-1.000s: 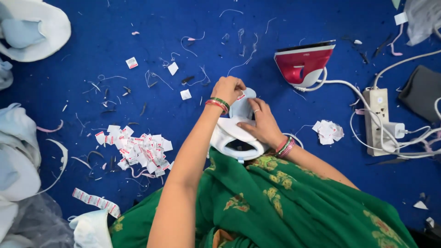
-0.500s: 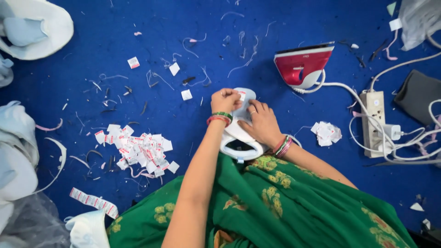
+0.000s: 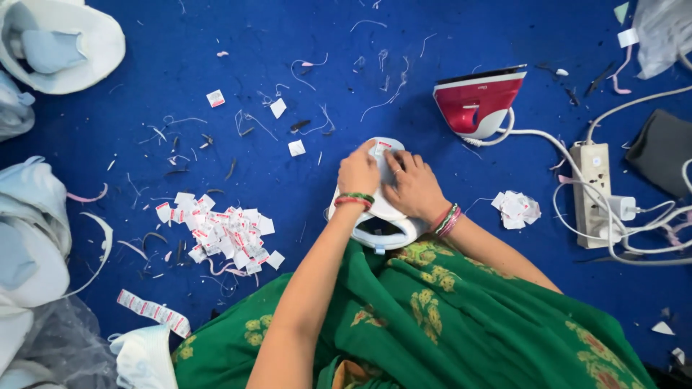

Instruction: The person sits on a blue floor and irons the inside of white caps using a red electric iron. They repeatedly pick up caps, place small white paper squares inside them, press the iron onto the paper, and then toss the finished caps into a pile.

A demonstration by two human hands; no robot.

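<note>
Left hand [image 3: 358, 173] – fingers pressed flat on small label [image 3: 380, 148], not closed round it | right hand [image 3: 412, 189] – fingers spread flat, pinning white cap [image 3: 375, 216] | cap on blue floor [image 3: 288, 43], near its middle, against green garment [image 3: 447, 324] | red iron [image 3: 477, 102] upright near far right edge | label pile [image 3: 223, 234] toward left edge.

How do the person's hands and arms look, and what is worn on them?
Both forearms are bare, without sleeves. The left hand has red and green bangles at the wrist. The right hand has similar multicoloured bangles and a ring on one finger.
</note>
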